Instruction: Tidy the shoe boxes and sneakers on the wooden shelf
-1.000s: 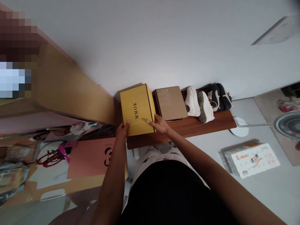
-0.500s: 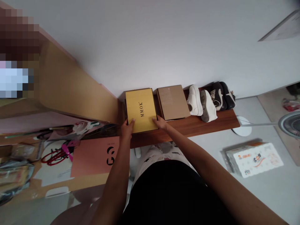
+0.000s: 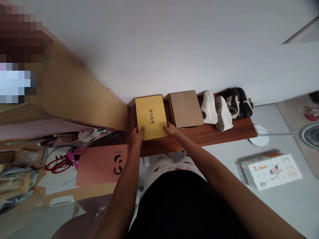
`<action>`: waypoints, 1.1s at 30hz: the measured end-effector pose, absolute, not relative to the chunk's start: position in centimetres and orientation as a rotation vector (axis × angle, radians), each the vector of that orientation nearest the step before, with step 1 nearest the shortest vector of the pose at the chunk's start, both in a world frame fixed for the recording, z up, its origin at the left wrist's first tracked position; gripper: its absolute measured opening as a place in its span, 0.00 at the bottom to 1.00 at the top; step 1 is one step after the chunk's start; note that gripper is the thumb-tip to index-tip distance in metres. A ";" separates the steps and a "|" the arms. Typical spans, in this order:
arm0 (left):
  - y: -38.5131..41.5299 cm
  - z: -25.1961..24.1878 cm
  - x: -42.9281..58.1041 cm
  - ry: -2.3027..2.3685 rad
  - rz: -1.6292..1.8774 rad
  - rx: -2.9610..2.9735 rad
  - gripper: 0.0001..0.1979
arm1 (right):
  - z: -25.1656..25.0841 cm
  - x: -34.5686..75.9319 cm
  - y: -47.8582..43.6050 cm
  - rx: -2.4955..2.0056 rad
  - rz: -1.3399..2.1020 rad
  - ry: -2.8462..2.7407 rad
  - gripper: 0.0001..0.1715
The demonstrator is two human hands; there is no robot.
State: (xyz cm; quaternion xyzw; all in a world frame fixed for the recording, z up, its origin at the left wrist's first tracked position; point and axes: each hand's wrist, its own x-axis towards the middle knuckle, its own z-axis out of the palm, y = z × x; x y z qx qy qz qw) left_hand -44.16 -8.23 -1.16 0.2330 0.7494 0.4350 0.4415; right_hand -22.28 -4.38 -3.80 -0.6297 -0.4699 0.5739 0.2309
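A yellow shoe box [image 3: 151,114] marked MMOK lies flat at the left end of a brown wooden shelf [image 3: 224,133]. My left hand [image 3: 137,134] grips its near left corner, thumb on the lid. On the near right corner, my right hand [image 3: 170,129] holds the box the same way, thumb on top. The fingers beneath both corners are largely hidden. Right of the yellow box, a plain brown cardboard box [image 3: 186,109] sits on the shelf, with a narrow gap between the two.
White sneakers [image 3: 208,107] and black sneakers [image 3: 234,103] stand farther right on the shelf. A wrapped tissue pack [image 3: 274,171] and a fan [image 3: 310,134] are at right. On the left are a pink folder [image 3: 102,164], red cord [image 3: 59,164] and a tan panel [image 3: 82,89].
The whole view has shifted slightly, so the shelf and boxes appear a little farther right. Both hands keep their hold on the yellow shoe box.
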 end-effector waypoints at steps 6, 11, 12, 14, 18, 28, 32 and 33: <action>-7.8 -1.3 -44.0 1.948 0.985 0.634 0.24 | -3.1 -22.8 -4.1 -1.863 1.543 -1.421 0.27; -7.6 -0.7 -44.6 2.061 0.893 0.790 0.28 | -2.3 -22.5 -5.1 -1.890 1.428 -1.457 0.31; -7.5 -0.3 -44.4 2.111 0.900 0.836 0.29 | -2.1 -22.0 -5.4 -1.850 1.405 -1.447 0.33; -7.3 0.5 -43.5 2.164 0.958 0.930 0.30 | -1.6 -20.6 -5.9 -1.751 1.372 -1.395 0.36; -6.6 1.9 -38.7 1.938 1.083 1.000 0.27 | -0.3 -15.7 -6.0 -1.652 1.279 -1.256 0.40; -2.4 -0.8 -26.5 1.631 0.953 0.772 0.30 | 1.4 -4.0 -2.7 -1.866 1.026 -1.163 0.34; -0.5 -2.9 -25.2 1.771 0.880 0.739 0.35 | 0.3 -3.2 -0.4 -1.976 0.975 -1.225 0.36; -0.2 -3.4 -25.1 1.779 0.874 0.734 0.35 | 0.0 -3.2 0.1 -1.997 0.986 -1.234 0.37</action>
